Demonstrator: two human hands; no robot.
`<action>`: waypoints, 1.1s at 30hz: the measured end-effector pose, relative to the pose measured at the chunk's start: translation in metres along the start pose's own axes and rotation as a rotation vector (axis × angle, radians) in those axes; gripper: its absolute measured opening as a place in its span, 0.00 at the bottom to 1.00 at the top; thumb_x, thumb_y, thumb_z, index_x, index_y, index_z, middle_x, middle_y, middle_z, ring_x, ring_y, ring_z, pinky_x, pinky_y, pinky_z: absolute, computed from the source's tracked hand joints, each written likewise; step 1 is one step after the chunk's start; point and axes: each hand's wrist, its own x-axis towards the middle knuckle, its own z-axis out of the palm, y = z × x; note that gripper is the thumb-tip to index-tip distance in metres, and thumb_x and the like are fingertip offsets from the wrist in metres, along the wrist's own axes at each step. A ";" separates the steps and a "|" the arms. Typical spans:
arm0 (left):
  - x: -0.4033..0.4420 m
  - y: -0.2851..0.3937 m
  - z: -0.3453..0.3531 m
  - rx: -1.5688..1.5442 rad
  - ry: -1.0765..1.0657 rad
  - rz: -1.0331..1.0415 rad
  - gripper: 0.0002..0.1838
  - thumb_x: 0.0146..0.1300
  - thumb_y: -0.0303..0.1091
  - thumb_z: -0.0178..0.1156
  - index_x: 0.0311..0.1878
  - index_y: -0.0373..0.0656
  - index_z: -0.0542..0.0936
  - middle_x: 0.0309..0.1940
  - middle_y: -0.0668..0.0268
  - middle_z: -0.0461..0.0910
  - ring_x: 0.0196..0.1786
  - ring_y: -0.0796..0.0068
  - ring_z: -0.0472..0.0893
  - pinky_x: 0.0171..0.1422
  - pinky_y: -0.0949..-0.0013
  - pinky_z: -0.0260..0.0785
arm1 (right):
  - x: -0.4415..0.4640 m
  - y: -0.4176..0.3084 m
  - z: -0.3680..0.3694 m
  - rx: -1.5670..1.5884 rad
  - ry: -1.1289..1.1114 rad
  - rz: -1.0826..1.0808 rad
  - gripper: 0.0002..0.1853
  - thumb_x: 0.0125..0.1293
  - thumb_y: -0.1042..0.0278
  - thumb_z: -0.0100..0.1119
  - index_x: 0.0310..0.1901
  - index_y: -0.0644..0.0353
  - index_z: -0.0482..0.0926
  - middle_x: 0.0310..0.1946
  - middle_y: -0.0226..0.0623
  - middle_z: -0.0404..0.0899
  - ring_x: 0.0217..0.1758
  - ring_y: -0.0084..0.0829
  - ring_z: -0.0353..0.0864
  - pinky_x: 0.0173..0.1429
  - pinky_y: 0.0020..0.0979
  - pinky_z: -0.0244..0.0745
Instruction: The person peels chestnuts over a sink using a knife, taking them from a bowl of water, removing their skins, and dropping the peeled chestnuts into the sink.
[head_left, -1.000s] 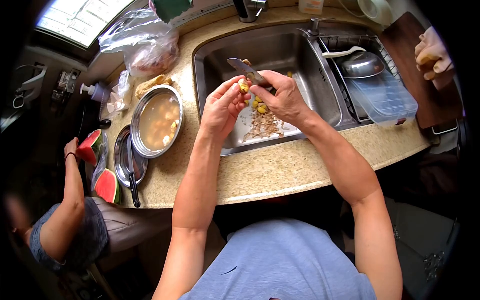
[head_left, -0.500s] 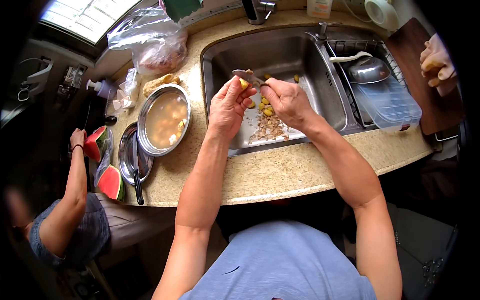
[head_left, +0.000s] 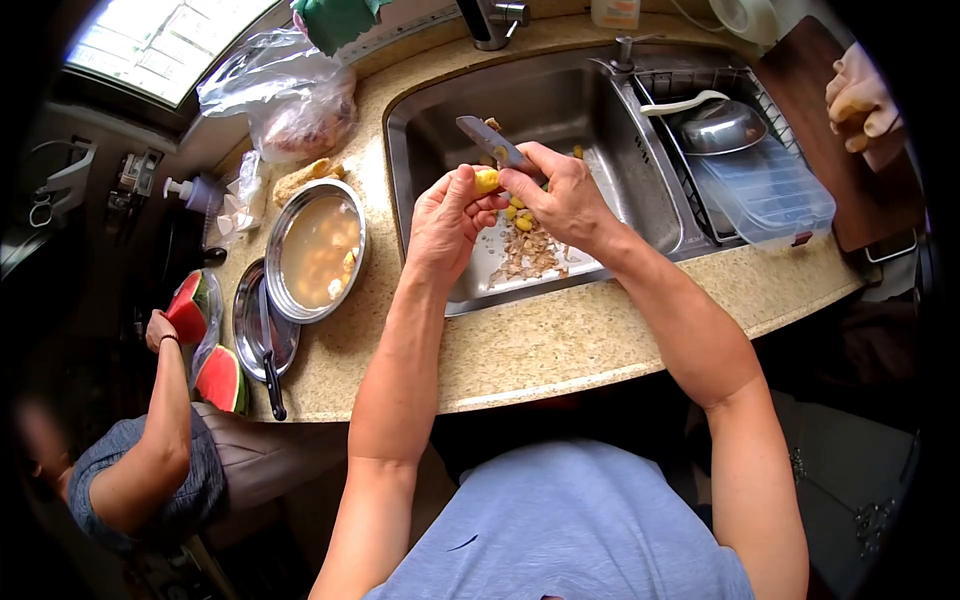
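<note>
Over the sink [head_left: 640, 180], my left hand [head_left: 447, 212] pinches a small yellow piece [head_left: 486, 180], its peeled surface facing up. My right hand [head_left: 568, 195] grips a knife [head_left: 490, 141] whose broad blade points up and left, just behind the piece; the handle is hidden in my fingers. Below my hands, brown peelings [head_left: 532, 256] and several yellow pieces [head_left: 523, 221] lie on the sink floor. Left of the sink stands a metal bowl [head_left: 318, 250] of cloudy water with pale and yellow pieces in it.
A metal dish [head_left: 284, 345] with a black-handled knife [head_left: 272, 385] is beside the bowl. At the left, a person's hand [head_left: 160, 330] touches watermelon [head_left: 188, 308]. A plastic bag [head_left: 305, 115] lies behind. A rack [head_left: 700, 85] holds a metal bowl and plastic container at right.
The yellow piece shows more smooth yellow surface than a second ago. The knife blade has tilted and shifted slightly between the frames. The other person's hand has moved lower on the watermelon.
</note>
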 end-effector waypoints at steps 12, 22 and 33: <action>-0.003 0.005 0.007 0.016 0.010 0.031 0.18 0.73 0.28 0.60 0.64 0.38 0.77 0.58 0.56 0.82 0.54 0.71 0.84 0.52 0.75 0.77 | 0.002 0.007 -0.005 -0.138 0.050 0.067 0.10 0.68 0.64 0.64 0.42 0.63 0.81 0.32 0.43 0.86 0.35 0.35 0.88 0.40 0.36 0.80; -0.002 0.003 0.002 0.015 0.076 0.134 0.18 0.71 0.25 0.62 0.63 0.36 0.78 0.55 0.59 0.83 0.53 0.72 0.83 0.52 0.75 0.76 | -0.002 0.007 -0.002 -0.536 -0.006 -0.119 0.16 0.75 0.54 0.53 0.33 0.56 0.77 0.25 0.43 0.82 0.32 0.50 0.84 0.34 0.49 0.77; -0.002 0.002 0.005 0.109 0.062 0.165 0.20 0.69 0.25 0.64 0.63 0.36 0.78 0.51 0.63 0.85 0.50 0.75 0.83 0.50 0.76 0.75 | 0.001 0.009 -0.009 -0.551 -0.038 -0.032 0.17 0.75 0.54 0.52 0.33 0.57 0.77 0.25 0.45 0.82 0.32 0.52 0.84 0.35 0.50 0.76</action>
